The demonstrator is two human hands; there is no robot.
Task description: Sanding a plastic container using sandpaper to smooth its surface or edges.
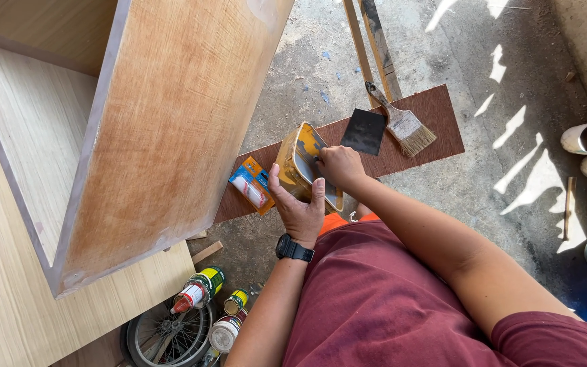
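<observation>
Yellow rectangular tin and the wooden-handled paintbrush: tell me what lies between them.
In the head view, a dark flat square scraper blade lies on the reddish-brown board, between the yellow rectangular tin and the wooden-handled paintbrush.

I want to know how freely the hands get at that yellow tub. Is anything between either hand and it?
Nothing visible is. The left hand already grips the yellow tub from below, tilting it, and the right hand reaches into its open top. The orange packet, dark square sheet and paintbrush lie beside it, apart.
</observation>
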